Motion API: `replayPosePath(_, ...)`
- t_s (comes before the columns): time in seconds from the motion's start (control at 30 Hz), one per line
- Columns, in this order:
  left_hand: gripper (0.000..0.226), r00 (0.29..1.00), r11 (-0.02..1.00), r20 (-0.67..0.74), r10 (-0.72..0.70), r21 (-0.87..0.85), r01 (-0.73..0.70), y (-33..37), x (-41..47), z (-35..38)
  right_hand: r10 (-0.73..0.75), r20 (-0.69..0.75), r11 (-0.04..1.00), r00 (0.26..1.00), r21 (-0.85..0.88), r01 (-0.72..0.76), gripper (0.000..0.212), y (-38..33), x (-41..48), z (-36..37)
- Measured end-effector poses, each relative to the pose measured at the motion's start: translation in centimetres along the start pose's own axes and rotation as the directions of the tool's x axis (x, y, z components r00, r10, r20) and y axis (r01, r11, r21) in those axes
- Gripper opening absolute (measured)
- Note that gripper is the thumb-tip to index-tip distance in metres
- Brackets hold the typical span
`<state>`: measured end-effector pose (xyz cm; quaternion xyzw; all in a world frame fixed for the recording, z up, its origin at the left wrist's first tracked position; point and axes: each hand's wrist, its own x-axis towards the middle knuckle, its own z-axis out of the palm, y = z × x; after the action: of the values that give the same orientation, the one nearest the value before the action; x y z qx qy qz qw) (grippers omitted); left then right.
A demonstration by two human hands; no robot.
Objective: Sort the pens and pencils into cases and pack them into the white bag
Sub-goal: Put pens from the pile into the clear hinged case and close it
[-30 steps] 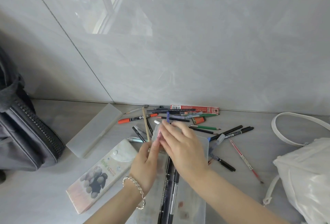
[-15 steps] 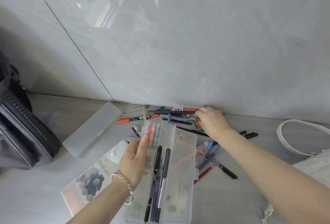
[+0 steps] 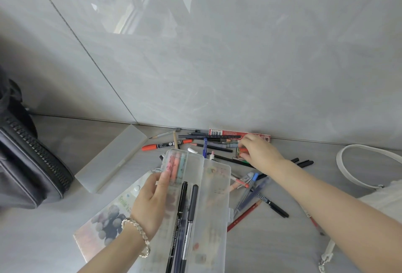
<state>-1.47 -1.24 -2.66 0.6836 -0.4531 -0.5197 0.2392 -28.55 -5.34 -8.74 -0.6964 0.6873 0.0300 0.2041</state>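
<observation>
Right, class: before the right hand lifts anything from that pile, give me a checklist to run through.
1. Clear case open: ok.
2. Left hand resting on it: ok.
3. Right hand at the pile: ok.
4. Pinch on the orange 2B box: cannot tell.
5. All pens sorted: not ok; red pencil lies loose.
6. White bag open: cannot tell.

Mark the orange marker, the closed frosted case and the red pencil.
orange marker (image 3: 167, 144): head view, on the black labelled barrel.
closed frosted case (image 3: 112, 158): head view, on the middle of its lid.
red pencil (image 3: 244, 216): head view, on the middle of its shaft.
</observation>
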Motion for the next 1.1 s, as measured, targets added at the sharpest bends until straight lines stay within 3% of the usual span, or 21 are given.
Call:
replayPosePath(0.2,0.031,1.0,1.0,-0.003,-0.007,-0.005,0.007,0.2,-0.3,-0.1,0.019,0.237,0.969,0.971,-0.244,0.041,0.052,-0.8,1.5,-1.1)
replayPosePath(0.37,0.036,0.999,0.999,-0.013,-0.037,-0.028,0.037,0.3,-0.1,-0.1,0.084,0.234,0.98,0.969,-0.195,-0.038,0.036,-1.0,0.9,-0.8)
replayPosePath(0.47,0.036,0.994,0.992,-0.068,-0.086,-0.1,0.079,0.3,0.0,-0.1,0.11,0.13,0.993,0.985,-0.065,-0.102,0.029,-1.0,0.1,-0.4)
replayPosePath(0.6,0.033,0.987,0.973,-0.092,-0.135,-0.201,0.115,0.4,-0.1,0.0,0.178,-0.004,0.946,0.984,0.275,-0.17,0.03,-3.5,-2.8,-2.5)
replayPosePath(0.7,0.034,0.987,0.962,-0.082,-0.141,-0.246,0.117,0.8,-0.4,0.2,0.157,-0.052,0.852,0.986,0.512,-0.109,0.041,-6.8,-6.3,-4.6)
replayPosePath(0.83,0.032,0.987,0.948,0.022,-0.161,-0.273,0.161,1.2,-1.0,1.0,0.142,0.024,0.686,0.99,0.718,-0.116,0.033,-11.1,-10.6,-6.4)
replayPosePath(0.93,0.03,0.985,0.948,0.057,-0.165,-0.268,0.174,0.8,-1.4,1.6,0.152,0.059,0.551,0.987,0.823,-0.134,0.034,-12.5,-11.8,-5.6)
replayPosePath(1.1,0.037,0.98,0.944,0.108,-0.166,-0.269,0.189,0.5,-1.9,2.3,0.088,-0.211,0.559,0.974,0.819,0.127,0.013,-13.4,-12.8,-3.8)
